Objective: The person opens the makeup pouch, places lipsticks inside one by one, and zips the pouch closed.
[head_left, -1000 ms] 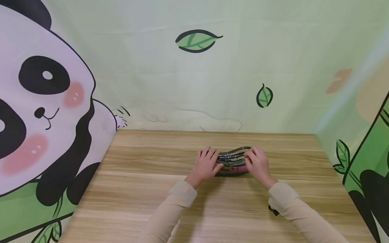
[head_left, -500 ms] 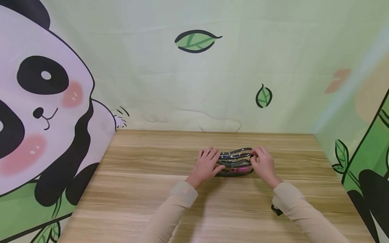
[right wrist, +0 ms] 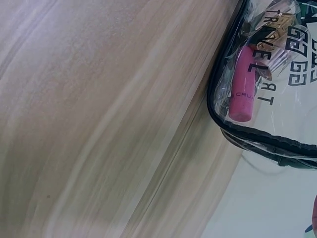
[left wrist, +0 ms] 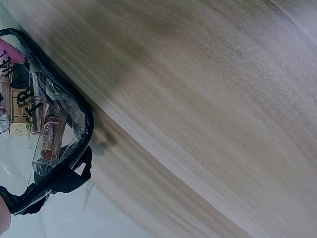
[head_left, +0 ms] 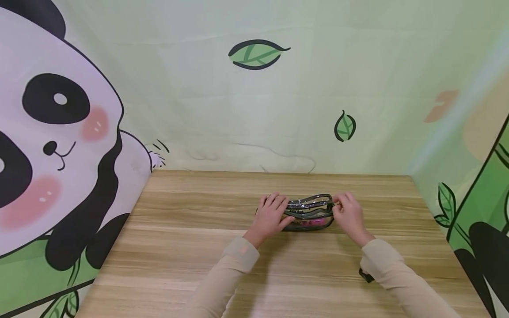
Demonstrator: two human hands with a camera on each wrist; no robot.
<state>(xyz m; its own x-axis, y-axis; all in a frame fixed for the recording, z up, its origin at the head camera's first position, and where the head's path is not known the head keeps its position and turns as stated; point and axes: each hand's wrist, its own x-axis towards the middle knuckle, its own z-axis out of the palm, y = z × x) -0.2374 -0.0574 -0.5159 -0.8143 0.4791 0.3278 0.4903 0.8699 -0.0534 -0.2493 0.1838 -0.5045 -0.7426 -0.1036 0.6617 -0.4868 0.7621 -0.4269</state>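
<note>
A clear cosmetic bag (head_left: 306, 215) with black piping lies on the wooden table (head_left: 191, 265). My left hand (head_left: 271, 217) holds its left end, fingers spread across the top and thumb on the near side. At the right end, my right hand (head_left: 350, 216) pinches the bag's upper corner; I cannot tell whether a zipper pull is between the fingertips. Through the plastic, the right wrist view shows a pink tube (right wrist: 241, 87) beside gold and clear cosmetics. A lipstick-like tube (left wrist: 51, 136) and a black side loop (left wrist: 74, 178) appear in the left wrist view.
Behind the table hangs a pale green backdrop (head_left: 191, 88) printed with leaves and a large panda (head_left: 59, 132). Its lower edge meets the table's far edge (head_left: 222, 171). A small black object (head_left: 366, 276) sits under the right sleeve cuff.
My right hand has slid rightward along the bag to its right end, showing more of the pink tube. The bag has shifted slightly right; my left hand has barely moved.
</note>
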